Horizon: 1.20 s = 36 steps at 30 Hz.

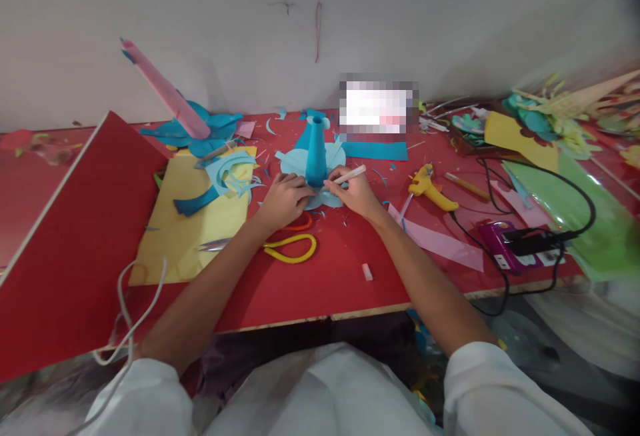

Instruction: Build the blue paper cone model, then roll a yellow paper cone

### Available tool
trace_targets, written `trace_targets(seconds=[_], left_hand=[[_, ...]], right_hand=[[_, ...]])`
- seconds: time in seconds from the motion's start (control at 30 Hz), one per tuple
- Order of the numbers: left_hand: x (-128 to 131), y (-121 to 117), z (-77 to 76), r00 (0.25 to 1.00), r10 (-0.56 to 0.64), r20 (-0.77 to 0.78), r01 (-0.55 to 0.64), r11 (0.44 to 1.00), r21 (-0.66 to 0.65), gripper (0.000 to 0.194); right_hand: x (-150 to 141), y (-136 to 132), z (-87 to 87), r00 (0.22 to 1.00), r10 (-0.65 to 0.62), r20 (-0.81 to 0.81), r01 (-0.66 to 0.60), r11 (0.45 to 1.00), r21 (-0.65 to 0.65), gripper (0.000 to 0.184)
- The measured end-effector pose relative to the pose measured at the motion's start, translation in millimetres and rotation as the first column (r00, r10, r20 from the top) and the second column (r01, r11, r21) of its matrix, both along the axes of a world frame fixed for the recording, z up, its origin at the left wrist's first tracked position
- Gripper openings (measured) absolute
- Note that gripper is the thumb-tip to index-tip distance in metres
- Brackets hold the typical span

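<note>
At your far left, a red board point(75, 243) leans at a slant, and beside it a yellow sheet point(165, 249) lies on the red table point(320, 296), with blue cuttings point(227, 173) on top of it. Your left forearm point(215, 283) rises diagonally from the lower left towards the middle, and it passes over the scissors point(293, 261), whose yellow handle lies just below the wrist. Your left hand point(286, 201) is turned palm down, with the fingers bent and pointing to the right, at the front left of the light-blue paper point(295, 161). I cannot tell if these fingers pinch the paper or only press on it.

In the centre, the blue tube point(315, 153) stands upright on this paper, between your two hands. Your right hand point(359, 195) is closed around a pale pen point(354, 175), held between thumb and fingers; its back end points up and to the right, its front end towards the foot of the tube. Whether the tip touches the paper, I cannot tell. Your right forearm point(430, 276) comes from the lower right. Beyond it lie a yellow glue gun point(429, 188), a pink strip point(447, 246) and a purple box point(493, 231).
</note>
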<state>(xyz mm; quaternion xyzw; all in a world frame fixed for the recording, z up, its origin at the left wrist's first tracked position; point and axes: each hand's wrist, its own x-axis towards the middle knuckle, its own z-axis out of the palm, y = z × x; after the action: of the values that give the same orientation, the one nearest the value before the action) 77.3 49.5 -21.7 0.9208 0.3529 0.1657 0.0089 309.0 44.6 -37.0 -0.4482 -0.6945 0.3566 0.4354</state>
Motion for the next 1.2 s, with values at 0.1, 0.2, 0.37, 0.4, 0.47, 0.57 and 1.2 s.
trace_targets(seconds=[0.1,0.2,0.37,0.4,0.47,0.57,1.2], left_hand=[[0.0,-0.1,-0.3,1.000,0.003,0.007,-0.003,1.000,-0.003,0.031],[0.2,0.0,-0.6,1.000,0.001,0.017,-0.001,1.000,-0.011,0.031],[-0.1,0.6,-1.4,1.000,-0.002,0.018,0.003,1.000,-0.019,0.031],[-0.2,0.6,-1.4,1.000,-0.003,0.018,0.004,1.000,-0.019,0.031],[-0.3,0.3,-1.2,1.000,-0.005,0.017,0.005,1.000,-0.019,0.032],[-0.1,-0.1,-0.5,1.000,-0.003,0.016,0.003,1.000,-0.013,0.032],[1.1,-1.6,2.7,1.000,0.003,0.020,-0.002,1.000,-0.031,0.033]], right_hand=[[0.6,-0.1,0.1,1.000,-0.008,0.018,0.008,1.000,0.004,0.040],[0.5,0.2,0.3,1.000,-0.005,0.019,0.005,1.000,-0.005,0.040],[0.0,0.0,2.2,1.000,-0.005,0.015,0.005,1.000,-0.006,0.040],[-0.1,-0.4,2.9,1.000,-0.004,0.014,0.004,1.000,-0.008,0.041],[-0.4,-1.2,4.1,1.000,-0.004,0.009,0.004,1.000,-0.011,0.041],[-1.0,-2.3,5.2,1.000,0.009,0.000,-0.009,1.000,-0.023,0.041],[0.4,-2.3,4.6,0.999,-0.011,0.030,0.010,1.000,0.007,0.034]])
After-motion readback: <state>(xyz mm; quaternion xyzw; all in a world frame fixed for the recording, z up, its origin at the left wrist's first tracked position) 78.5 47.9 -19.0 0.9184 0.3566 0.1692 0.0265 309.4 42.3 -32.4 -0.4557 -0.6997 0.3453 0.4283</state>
